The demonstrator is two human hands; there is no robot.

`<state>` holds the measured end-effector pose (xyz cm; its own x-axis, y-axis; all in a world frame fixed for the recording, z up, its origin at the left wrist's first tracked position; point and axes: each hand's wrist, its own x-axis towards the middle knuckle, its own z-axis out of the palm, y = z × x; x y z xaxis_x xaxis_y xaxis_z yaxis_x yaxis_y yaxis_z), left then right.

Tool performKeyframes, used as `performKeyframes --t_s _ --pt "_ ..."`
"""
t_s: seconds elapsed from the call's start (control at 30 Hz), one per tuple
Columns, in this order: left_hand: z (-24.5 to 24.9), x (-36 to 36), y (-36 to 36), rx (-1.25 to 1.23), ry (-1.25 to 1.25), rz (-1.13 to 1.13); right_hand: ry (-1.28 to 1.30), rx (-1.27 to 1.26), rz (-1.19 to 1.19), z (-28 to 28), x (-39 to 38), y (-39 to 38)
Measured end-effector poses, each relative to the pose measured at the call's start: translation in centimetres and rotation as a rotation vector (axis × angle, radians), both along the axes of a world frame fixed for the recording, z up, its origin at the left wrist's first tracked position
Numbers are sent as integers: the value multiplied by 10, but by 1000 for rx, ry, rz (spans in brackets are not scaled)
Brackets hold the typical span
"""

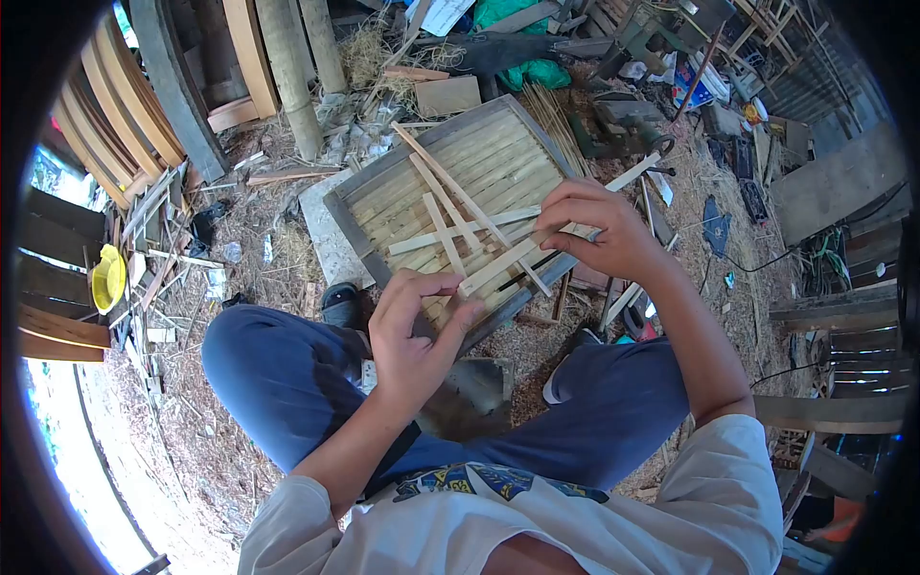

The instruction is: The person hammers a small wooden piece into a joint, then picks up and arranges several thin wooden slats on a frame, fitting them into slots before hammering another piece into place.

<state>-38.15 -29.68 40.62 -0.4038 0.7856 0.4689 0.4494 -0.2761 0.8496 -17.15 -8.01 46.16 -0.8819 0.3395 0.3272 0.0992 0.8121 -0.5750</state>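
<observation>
Littered workshop floor | bamboo strip (506, 261) | left hand (417, 331) pinches end | right hand (596, 228) grips middle

We see a yellow bowl (107, 278) lying at the left among scraps, curved wooden slats (120, 115) stacked above it, a round wooden post (290, 77), green cloth (537, 72) near the top, and a black cable (757, 268) trailing over the sawdust-strewn ground (192, 431).
</observation>
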Motion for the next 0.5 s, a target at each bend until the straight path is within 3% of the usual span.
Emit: performKeyframes --t_s 0.5 --pt "-2 0 -3 6 40 30 7 1 1 1 -2 -5"
